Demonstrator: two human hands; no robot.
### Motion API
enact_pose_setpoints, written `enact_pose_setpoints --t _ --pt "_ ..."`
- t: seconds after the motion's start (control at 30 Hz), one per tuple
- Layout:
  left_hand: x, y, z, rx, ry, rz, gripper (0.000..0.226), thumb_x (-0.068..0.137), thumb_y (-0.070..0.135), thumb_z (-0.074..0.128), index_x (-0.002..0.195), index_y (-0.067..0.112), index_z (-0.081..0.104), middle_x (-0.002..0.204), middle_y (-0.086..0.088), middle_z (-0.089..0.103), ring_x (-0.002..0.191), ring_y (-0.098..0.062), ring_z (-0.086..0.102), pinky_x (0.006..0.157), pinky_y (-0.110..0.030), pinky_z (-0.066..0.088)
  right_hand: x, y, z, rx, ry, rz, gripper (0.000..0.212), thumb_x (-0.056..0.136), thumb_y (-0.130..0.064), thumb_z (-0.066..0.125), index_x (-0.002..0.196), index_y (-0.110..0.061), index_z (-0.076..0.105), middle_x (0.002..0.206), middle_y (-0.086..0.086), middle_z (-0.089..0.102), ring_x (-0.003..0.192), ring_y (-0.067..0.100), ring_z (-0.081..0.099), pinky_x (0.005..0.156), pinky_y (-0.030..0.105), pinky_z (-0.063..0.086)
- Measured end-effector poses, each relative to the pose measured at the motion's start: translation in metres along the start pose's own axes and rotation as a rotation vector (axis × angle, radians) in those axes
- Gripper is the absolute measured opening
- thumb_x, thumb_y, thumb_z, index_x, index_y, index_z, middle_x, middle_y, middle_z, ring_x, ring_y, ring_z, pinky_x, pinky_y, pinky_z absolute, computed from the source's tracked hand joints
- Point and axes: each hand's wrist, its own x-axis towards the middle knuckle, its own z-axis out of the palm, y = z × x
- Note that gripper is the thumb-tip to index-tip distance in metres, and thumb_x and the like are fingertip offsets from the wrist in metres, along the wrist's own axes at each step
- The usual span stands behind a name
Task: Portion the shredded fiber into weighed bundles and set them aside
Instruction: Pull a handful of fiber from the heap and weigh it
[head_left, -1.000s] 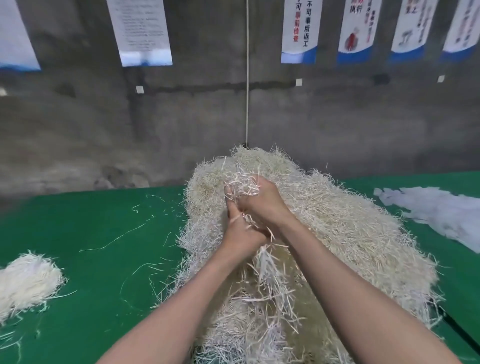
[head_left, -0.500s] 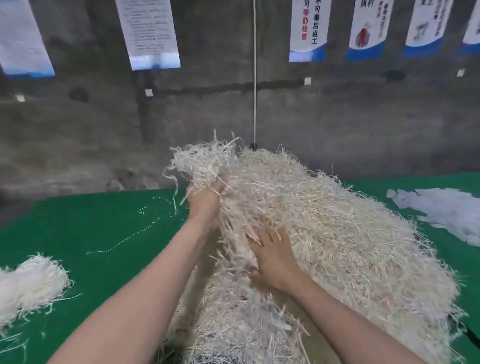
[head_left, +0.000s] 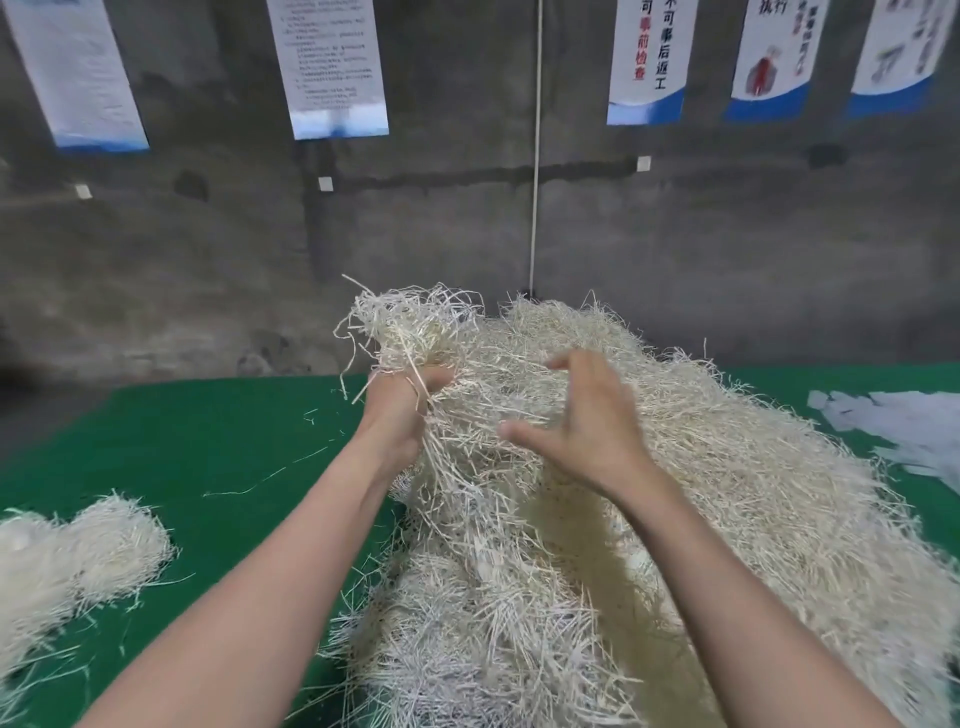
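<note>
on the green tabletop (head_left: 182, 441), a large pile of shredded fiber (head_left: 701, 509) occupies the centre and right, extending from the near edge to the far side close to the grey wall (head_left: 675, 260). left hand (head_left: 400, 410): positioned at the far left edge of the pile, fingers curled round a raised tuft (head_left: 410, 332) of pale strands; the tuft stands above the fist and its lower strands run down into the pile. right hand (head_left: 587, 431): positioned just right of the left hand, over the upper part of the pile, back toward the camera, fingers spread and lightly bent, thumb held wide to the left; it holds nothing, and contact between palm and fiber cannot be determined. a smaller separate bundle (head_left: 78, 551) of the same fiber lies at the near left of the tabletop, well apart from the pile. a few loose strands (head_left: 249, 486) lie on the green surface between them. flat white scraps (head_left: 909, 431) lie at the far right. printed posters (head_left: 337, 67) hang on the wall, and a white cord (head_left: 535, 182) runs vertically down it.
</note>
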Motion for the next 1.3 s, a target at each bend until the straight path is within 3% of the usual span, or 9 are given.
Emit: enact_pose_setpoints --t 0.1,0.2,0.4,0.57,0.9,1.03,1.13,1.23,1.3 --pt "-0.007 0.005 -0.004 -0.109 -0.129 0.033 0.021 0.079 -0.003 0.055 0.071 0.012 0.068 0.095 0.009 0.056 0.120 -0.022 0.046 0.109 -0.053 0.029 0.002 -0.014 0.062 0.216 -0.275 0.132 0.122 0.052 -0.069 0.068 0.148 -0.034 0.000 0.152 -0.004 0.025 0.140 0.020 0.025 0.116 0.050 0.018" --pt "-0.003 0.014 -0.019 -0.151 -0.177 0.015 0.025 0.073 -0.003 0.060 0.058 0.014 0.069 0.099 0.007 0.060 0.113 -0.023 0.054 0.098 -0.049 0.043 -0.010 0.013 0.107 0.085 -0.238 0.166 0.096 0.072 -0.053 0.068 0.148 -0.023 0.016 0.145 -0.002 0.041 0.135 0.020 0.035 0.118 0.044 0.004" --pt "0.006 -0.030 -0.034 1.152 -0.507 -0.088 0.049 0.077 0.016 0.074 0.120 0.012 0.051 0.106 -0.007 0.062 0.056 -0.004 0.054 0.046 -0.017 0.046 0.005 0.038 0.101 -0.087 -0.009 0.037 0.074 0.067 -0.009 0.077 0.131 -0.016 0.043 0.092 -0.006 0.060 0.108 0.019 0.058 0.116 0.042 0.013" --pt "0.012 -0.063 -0.026 1.689 -0.277 0.193 0.009 0.080 0.021 0.059 0.080 0.014 0.055 0.073 0.005 0.057 0.061 -0.008 0.053 0.051 -0.021 0.044 -0.002 0.047 0.101 -0.271 -0.133 -0.025 0.072 0.073 -0.022 0.076 0.135 -0.023 0.039 0.110 -0.003 0.062 0.119 0.021 0.052 0.118 0.046 0.008" --pt "0.040 -0.036 -0.067 1.096 0.250 0.233 0.021 0.089 0.015 0.058 0.073 0.002 0.064 0.062 -0.001 0.057 0.054 -0.013 0.053 0.047 -0.020 0.039 -0.049 0.113 0.073 -0.487 -0.412 0.184 0.099 0.079 -0.040 0.069 0.151 -0.023 0.002 0.159 -0.001 0.009 0.146 0.018 0.006 0.108 0.038 -0.014" --pt "0.031 -0.028 -0.065 0.834 0.263 0.180 0.022 0.084 0.003 0.055 0.106 0.001 0.054 0.103 -0.012 0.060 0.093 -0.032 0.061 0.077 -0.039 0.054 -0.022 0.050 0.026 -0.047 -0.355 0.179 0.100 0.065 -0.060 0.068 0.147 -0.029 0.021 0.149 -0.005 0.033 0.137 0.019 0.032 0.115 0.048 0.022" --pt "0.026 -0.017 -0.058 0.735 0.217 0.187 0.015 0.081 -0.001 0.056 0.093 0.007 0.052 0.095 -0.012 0.061 0.077 -0.024 0.059 0.057 -0.031 0.046 -0.002 -0.007 0.023 0.175 -0.017 -0.008 0.114 0.049 -0.081 0.058 0.146 -0.035 0.017 0.151 -0.011 0.025 0.138 0.011 0.026 0.113 0.043 0.024" --pt "0.021 -0.004 -0.048 0.693 0.132 0.249 0.019 0.081 -0.001 0.054 0.099 -0.004 0.053 0.080 -0.008 0.055 0.059 -0.015 0.049 0.043 -0.022 0.036 0.002 -0.054 0.067 0.488 -0.307 0.070 0.126 0.051 -0.061 0.078 0.148 -0.034 0.002 0.155 -0.011 0.005 0.137 0.006 0.017 0.112 0.039 0.020" --pt "0.018 0.004 -0.043 0.783 0.111 0.268 0.004 0.083 0.001 0.052 0.081 0.004 0.051 0.074 -0.006 0.050 0.066 -0.020 0.049 0.049 -0.024 0.039 -0.010 -0.065 0.113 0.548 -0.503 0.180 0.074 0.067 -0.036 0.082 0.127 -0.017 0.044 0.133 0.009 0.049 0.103 0.010 0.057 0.089 0.030 0.054"
